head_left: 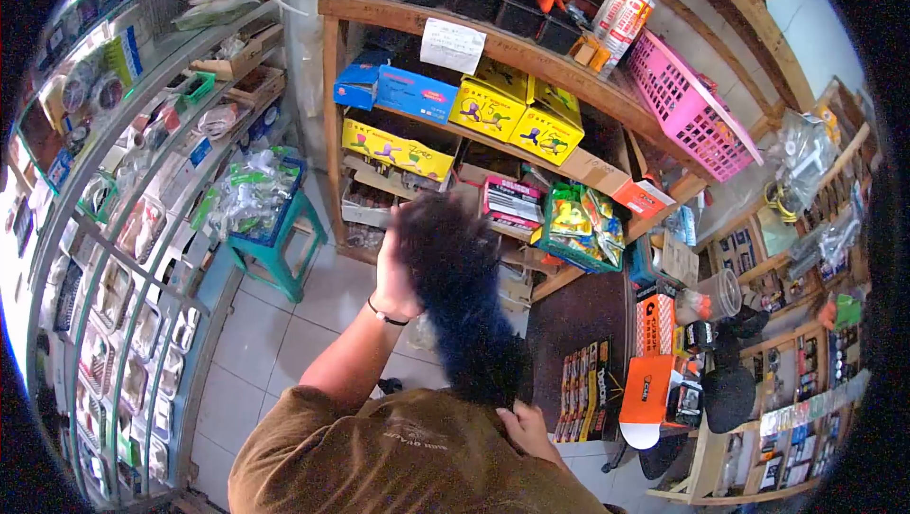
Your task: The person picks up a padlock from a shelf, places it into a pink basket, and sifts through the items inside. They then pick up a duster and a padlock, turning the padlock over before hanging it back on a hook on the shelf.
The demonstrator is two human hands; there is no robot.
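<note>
- Orange box (656, 320), right of the shelf unit: vertical black lettering down one side, too blurred to spell out.
- Orange-and-white carton (646, 398) below it: small dark logo on the orange face, not legible.
- Brown shirt (417, 462), back: faint upside-down print, approx. "GOOD QUALITY", 2nd word unsure.
- White paper note (452, 45) taped to top shelf edge: handwritten lines, too small to read.
- Yellow boxes (517, 108), mid shelf: dark picture of a tool plus small print, brand unreadable.
- Blue boxes (396, 88) beside them: white print, not legible.
- Black card strip (586, 391) on dark board: yellow/red lettering, unreadable.
</note>
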